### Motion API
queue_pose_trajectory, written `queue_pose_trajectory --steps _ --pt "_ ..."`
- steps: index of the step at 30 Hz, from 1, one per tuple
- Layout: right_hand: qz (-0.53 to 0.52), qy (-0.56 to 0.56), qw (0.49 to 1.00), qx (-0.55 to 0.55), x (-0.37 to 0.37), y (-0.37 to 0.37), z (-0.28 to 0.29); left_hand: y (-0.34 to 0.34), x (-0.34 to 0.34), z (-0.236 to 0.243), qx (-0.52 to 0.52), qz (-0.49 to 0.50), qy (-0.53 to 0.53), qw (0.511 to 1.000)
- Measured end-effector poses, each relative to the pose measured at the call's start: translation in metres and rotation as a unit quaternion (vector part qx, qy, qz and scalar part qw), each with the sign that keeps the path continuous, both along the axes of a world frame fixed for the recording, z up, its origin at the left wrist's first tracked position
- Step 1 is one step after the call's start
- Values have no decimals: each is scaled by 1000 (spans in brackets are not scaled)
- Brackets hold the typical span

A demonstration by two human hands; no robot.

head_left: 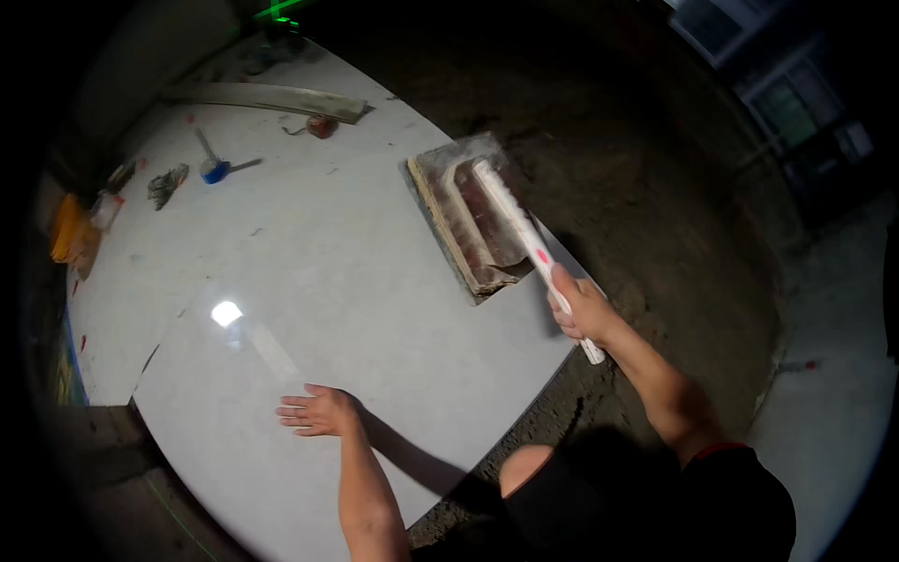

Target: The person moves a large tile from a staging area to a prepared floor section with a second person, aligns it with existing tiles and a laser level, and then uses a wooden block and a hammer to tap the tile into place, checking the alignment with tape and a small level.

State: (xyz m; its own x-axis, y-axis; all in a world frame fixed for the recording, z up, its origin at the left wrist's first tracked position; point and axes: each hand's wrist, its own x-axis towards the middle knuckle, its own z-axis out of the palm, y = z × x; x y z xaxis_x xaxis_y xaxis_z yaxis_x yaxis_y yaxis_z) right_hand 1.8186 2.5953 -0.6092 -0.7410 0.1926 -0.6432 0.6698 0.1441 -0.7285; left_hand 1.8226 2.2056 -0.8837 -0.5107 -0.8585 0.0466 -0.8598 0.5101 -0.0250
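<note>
My left hand lies flat on a large pale floor tile, palm down with its fingers spread. In my right hand is a long white handle with a red spot, gripped near its lower end. Its upper end reaches over a mortar-stained trowel, a flat rectangular tool with a raised grip, set at the tile's right edge. What the handle ends in cannot be made out against the trowel.
Dark mortar bed lies right of the tile. Farther back are a long straight board, a small red object, a blue-based tool, a crumpled scrap and an orange bag. Green light shows at the far end.
</note>
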Motion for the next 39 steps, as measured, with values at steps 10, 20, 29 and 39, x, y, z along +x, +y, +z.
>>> queue_pose_trajectory --steps 10,20,29,39 --pt "-42 -197 975 90 44 5 -114 4 -13 -17 -7 -30 20 999" --pt "-49 88 986 133 119 -2 -73 1 -8 -7 17 -69 -5 997" --pt "59 -51 997 -23 -108 -106 -154 -12 -28 8 20 -165 -1 986" --pt "65 19 995 -67 -146 -65 -43 -23 -37 17 58 -200 37 977"
